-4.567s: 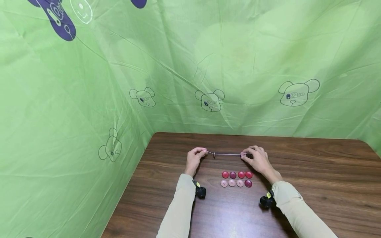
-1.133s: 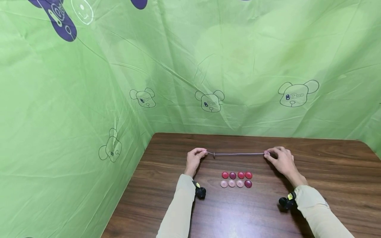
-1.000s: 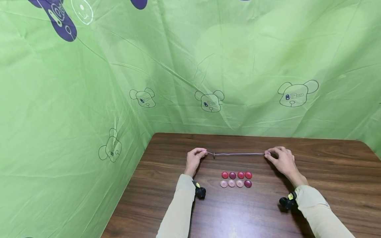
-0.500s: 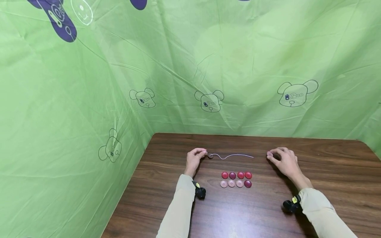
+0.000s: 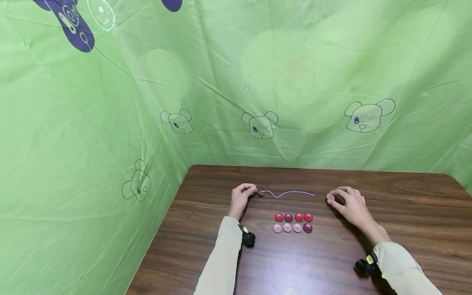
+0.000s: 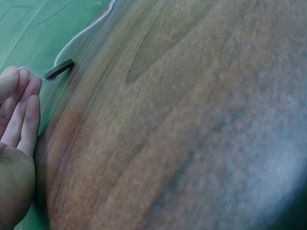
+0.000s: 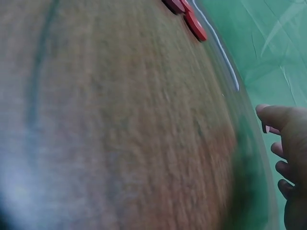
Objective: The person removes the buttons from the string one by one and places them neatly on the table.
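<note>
My left hand (image 5: pixel 240 200) pinches one end of a thin lilac string (image 5: pixel 295 191) near the back of the table. Close to those fingertips a dark brown button (image 6: pixel 60 70) is threaded on the string, tilted in the left wrist view. From there the string runs right in a loose wave to a free end. Beyond that end my right hand (image 5: pixel 352 207) pinches a pink button (image 5: pixel 330 197) between thumb and forefinger, apart from the string. The right wrist view shows that hand's thumb largely covering the button.
In front of the string, two rows of buttons lie on the brown wooden table (image 5: pixel 206 246). The back row holds red buttons (image 5: pixel 299 217) and a dark purple one (image 5: pixel 288 218); pink buttons (image 5: pixel 287 228) and another purple one (image 5: pixel 307 228) form the front row. Green cloth (image 5: pixel 313 139) hangs behind.
The right hand has drawn the pink button rightward along the taut string and off its end, then slightly nearer. The string has dropped into a wave; the brown button has tipped over. Left hand unmoved.
</note>
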A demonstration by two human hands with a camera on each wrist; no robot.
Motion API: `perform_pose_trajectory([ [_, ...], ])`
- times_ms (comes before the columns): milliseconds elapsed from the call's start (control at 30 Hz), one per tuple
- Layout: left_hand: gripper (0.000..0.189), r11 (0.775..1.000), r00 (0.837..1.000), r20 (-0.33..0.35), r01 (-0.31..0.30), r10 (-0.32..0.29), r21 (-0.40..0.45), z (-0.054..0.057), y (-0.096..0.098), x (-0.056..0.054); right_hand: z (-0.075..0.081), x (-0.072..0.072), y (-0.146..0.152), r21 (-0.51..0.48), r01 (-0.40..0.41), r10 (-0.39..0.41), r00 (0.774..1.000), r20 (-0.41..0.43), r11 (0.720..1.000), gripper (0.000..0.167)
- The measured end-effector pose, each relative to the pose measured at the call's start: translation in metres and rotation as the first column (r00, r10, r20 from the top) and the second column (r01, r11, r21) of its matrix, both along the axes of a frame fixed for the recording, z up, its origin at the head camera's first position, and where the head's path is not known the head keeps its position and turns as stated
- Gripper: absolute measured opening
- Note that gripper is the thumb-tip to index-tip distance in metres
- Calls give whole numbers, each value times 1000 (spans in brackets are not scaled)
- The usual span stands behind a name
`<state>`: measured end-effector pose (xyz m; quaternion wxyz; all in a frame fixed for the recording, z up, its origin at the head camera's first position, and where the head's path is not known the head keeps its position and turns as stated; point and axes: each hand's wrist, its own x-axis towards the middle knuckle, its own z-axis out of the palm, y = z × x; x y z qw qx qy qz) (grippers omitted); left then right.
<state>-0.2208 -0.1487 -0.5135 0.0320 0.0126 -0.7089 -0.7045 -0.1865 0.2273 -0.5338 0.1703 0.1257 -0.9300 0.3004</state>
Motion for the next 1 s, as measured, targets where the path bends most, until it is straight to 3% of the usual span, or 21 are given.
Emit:
perform_pose_trajectory([
  [500,23,1000,1000,14,6,-6,7,1,0,-1,4,17,-25,51,-98,102,991,-83,994,18],
  [1000,22,1000,1000,9,11,-11,-2,2,1,1,-2,32,-34,84,-137,143,987,-72,987,17],
])
